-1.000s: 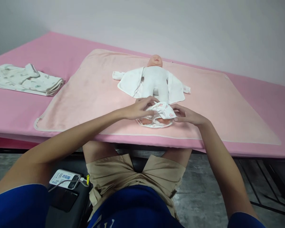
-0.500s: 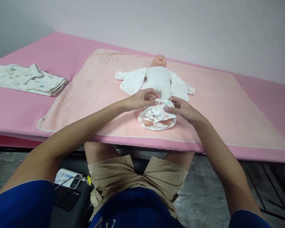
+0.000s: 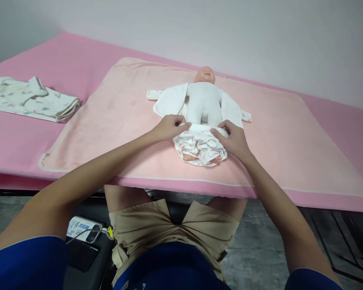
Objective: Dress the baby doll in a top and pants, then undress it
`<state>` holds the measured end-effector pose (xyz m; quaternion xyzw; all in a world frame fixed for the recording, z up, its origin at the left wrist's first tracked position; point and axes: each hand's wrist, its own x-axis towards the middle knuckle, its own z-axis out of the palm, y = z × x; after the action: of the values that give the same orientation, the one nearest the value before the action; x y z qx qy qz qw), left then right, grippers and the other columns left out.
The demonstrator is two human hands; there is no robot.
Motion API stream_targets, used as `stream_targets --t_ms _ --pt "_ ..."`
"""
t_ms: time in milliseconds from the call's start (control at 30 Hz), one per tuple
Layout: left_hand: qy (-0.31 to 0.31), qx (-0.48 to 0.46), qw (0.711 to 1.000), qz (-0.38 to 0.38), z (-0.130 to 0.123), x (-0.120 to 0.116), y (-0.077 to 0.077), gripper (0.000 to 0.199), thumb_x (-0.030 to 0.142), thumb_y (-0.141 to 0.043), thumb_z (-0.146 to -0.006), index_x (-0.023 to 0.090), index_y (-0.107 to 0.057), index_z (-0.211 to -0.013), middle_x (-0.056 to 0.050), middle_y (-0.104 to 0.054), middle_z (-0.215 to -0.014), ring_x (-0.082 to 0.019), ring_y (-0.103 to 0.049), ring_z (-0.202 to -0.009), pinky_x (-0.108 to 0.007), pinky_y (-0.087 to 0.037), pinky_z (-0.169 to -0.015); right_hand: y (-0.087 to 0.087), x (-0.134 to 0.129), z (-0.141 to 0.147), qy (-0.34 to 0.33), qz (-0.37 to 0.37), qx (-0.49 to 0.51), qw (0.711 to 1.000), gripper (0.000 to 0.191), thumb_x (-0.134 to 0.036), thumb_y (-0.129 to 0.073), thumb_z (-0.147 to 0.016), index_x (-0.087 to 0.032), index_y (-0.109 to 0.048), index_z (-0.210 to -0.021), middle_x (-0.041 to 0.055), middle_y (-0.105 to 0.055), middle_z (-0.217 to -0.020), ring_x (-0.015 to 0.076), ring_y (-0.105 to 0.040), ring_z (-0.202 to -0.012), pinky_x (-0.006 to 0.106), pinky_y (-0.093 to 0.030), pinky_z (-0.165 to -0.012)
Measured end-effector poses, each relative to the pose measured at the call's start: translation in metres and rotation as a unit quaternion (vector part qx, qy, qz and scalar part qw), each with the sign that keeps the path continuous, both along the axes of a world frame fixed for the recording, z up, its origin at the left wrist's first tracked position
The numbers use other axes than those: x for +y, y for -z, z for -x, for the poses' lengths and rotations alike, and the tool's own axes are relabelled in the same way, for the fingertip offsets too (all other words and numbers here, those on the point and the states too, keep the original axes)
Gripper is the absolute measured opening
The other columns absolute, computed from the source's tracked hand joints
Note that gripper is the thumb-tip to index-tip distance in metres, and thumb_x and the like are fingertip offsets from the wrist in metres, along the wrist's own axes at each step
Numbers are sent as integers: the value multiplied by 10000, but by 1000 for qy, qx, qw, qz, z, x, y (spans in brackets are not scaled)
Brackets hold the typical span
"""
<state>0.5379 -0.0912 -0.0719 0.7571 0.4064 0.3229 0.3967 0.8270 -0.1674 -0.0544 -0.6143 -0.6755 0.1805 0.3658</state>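
A baby doll (image 3: 203, 100) lies on its back, head away from me, with a white cloth body. An opened white jacket (image 3: 170, 102) is spread under it, sleeves out to both sides. Bunched around the doll's lower legs are small white printed baby pants (image 3: 199, 143), and its feet peek out at the near end. My left hand (image 3: 173, 127) pinches the waistband at its left end. At the right end, my right hand (image 3: 231, 137) grips the same waistband between thumb and fingers. The band is stretched fairly straight across the legs.
Under the doll lies a peach blanket (image 3: 124, 121) on a pink-covered table (image 3: 87, 52). Folded printed cloth (image 3: 33, 98) rests at the left. Below the table edge, a white power bank (image 3: 84, 229) with a cable and a dark phone (image 3: 83, 255) lie on a black seat.
My hands have moved apart, spreading the pants' waistband from a gathered bunch into a wide band across the doll's legs. The view has shifted slightly.
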Motion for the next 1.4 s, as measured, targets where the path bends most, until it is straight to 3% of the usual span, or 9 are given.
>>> stream_targets --t_ms 100,233,400,633,867,1067,1267,1333,1400 --pt "11 -18 997 -72 -6 6 3 391 477 -715 -927 215 -502 -731 26 -450 -688 -139 -397 -666 -309 -295 -644 -8 9 11 29 -30 -48 998 341 -512 -799 -940 -248 -599 -859 18 -657 -802 224 -575 -776 374 -420 -742" --pt "44 1 987 -154 -19 14 -8 326 443 -740 -916 214 -539 -799 10 -536 -729 -157 -453 -685 -316 -316 -665 -26 26 31 -5 -15 -92 996 324 -428 -771 -954 -246 -551 -801 26 -656 -766 232 -578 -762 386 -393 -745" --pt "45 10 991 -126 -26 21 -16 363 494 -701 -1017 223 -532 -844 21 -515 -683 -162 -462 -653 -317 -326 -646 -40 43 34 -41 69 -46 996 317 -403 -713 -974 -231 -575 -747 3 -597 -713 193 -518 -712 363 -353 -692" --pt "-23 13 993 -116 -9 30 1 403 494 -622 -1086 229 -479 -818 18 -489 -674 -164 -436 -649 -327 -350 -651 -10 45 -3 -9 25 -16 1000 465 -603 -758 -982 -235 -570 -769 -6 -547 -722 182 -475 -714 354 -340 -683" --pt "1 65 954 -293 -13 47 10 336 498 -554 -1117 234 -526 -911 -113 -654 -969 -283 -571 -905 -461 -480 -881 -1 59 2 -53 -84 -54 994 536 -681 -604 -1081 -262 -447 -784 4 -489 -722 204 -448 -707 386 -376 -729" --pt "-32 -36 995 -84 -22 49 29 464 593 -592 -1131 235 -476 -859 9 -487 -732 -176 -439 -696 -338 -375 -684 26 76 1 -27 49 148 987 691 -787 -801 -921 -245 -430 -707 -29 -382 -697 161 -385 -694 341 -343 -666" --pt "-41 -216 969 115 -37 41 34 611 790 -660 -1041 228 -484 -876 2 -492 -804 -158 -484 -746 -294 -429 -686 36 77 12 -40 126 458 879 517 -728 -812 -850 -273 -571 -797 7 -563 -743 242 -588 -777 397 -554 -720" --pt "-35 -258 952 159 -39 39 35 623 826 -615 -1044 233 -482 -907 -6 -513 -830 -166 -520 -767 -298 -468 -700 34 76 14 -53 123 471 872 508 -688 -819 -848 -276 -528 -785 4 -518 -738 231 -548 -759 382 -529 -695" --pt "-28 -256 956 142 -37 40 34 603 816 -586 -1063 238 -481 -926 -17 -535 -869 -180 -548 -810 -314 -499 -732 32 76 10 -66 112 436 891 541 -661 -852 -840 -270 -482 -781 -12 -439 -734 199 -458 -710 348 -463 -652"
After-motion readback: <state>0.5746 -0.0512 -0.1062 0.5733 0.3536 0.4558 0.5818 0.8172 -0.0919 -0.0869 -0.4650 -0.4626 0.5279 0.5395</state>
